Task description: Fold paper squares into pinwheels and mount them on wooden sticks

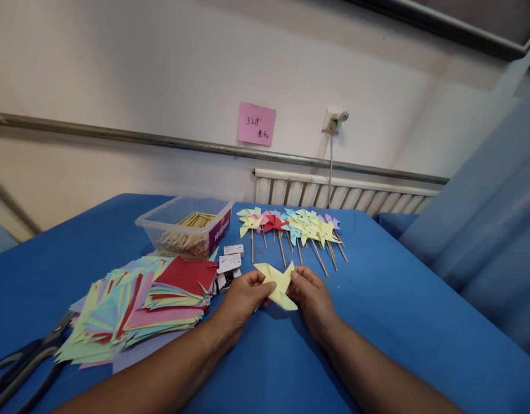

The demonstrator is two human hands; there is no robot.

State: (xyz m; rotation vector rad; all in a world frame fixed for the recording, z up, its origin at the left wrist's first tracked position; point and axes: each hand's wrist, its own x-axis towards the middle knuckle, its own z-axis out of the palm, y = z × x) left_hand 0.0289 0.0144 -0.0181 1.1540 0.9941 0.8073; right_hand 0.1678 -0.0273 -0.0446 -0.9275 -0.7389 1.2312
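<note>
A pale yellow paper pinwheel (279,286) is held up over the blue table, its blades folded in toward the middle. My left hand (246,296) pinches it from the left, the thumb lying on the front near the centre. On the other side, my right hand (311,296) is closed on its right edge, between thumb and fingers. Whether a pin or a stick is fixed to it I cannot tell. Just beyond my left hand stand small white boxes (229,263), one with its end open and dark bits inside.
Finished pinwheels on sticks (306,225) lie in a cluster at the back. A clear plastic tub (150,221) holds many thin sticks. Coloured paper squares (131,305) are heaped at left, beside large scissors (32,359). Behind the blue table (398,322) is a radiator (355,192).
</note>
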